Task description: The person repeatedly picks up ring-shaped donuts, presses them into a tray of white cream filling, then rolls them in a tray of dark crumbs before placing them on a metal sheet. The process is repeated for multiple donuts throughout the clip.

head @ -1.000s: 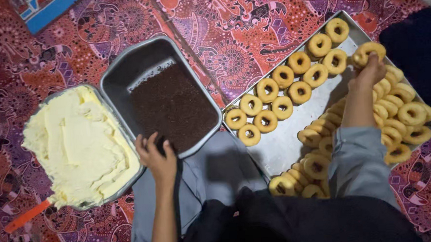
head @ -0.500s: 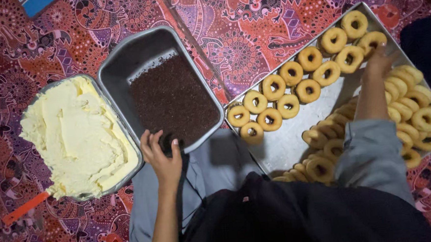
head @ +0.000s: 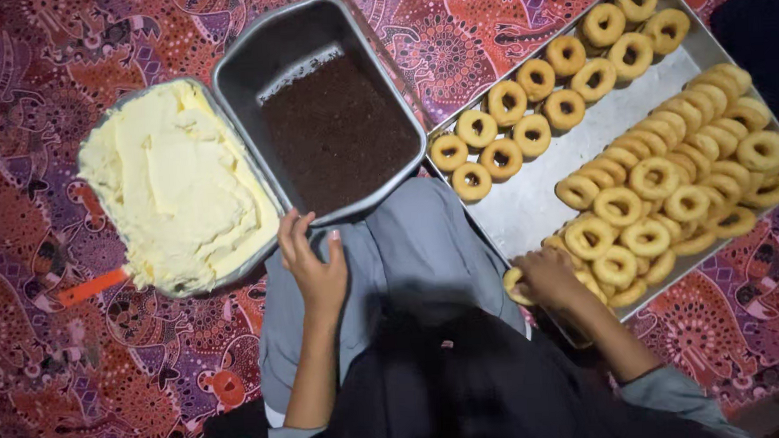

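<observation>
Low and right of centre in the frame, the right hand (head: pixel 548 275) has its fingers curled round one plain ring doughnut (head: pixel 515 285) at the near edge of the metal tray (head: pixel 531 204). That tray slants toward the upper right and carries many more doughnuts in rows. The left hand (head: pixel 315 266) rests with fingers loosely spread on the near rim of the pan of dark sprinkles (head: pixel 336 133), holding nothing. Touching that pan, at the left of the frame, is a pan of pale cream (head: pixel 174 186) with an orange handle (head: pixel 91 286) sticking out. Everything lies on a red and purple patterned cloth (head: pixel 52 388).
</observation>
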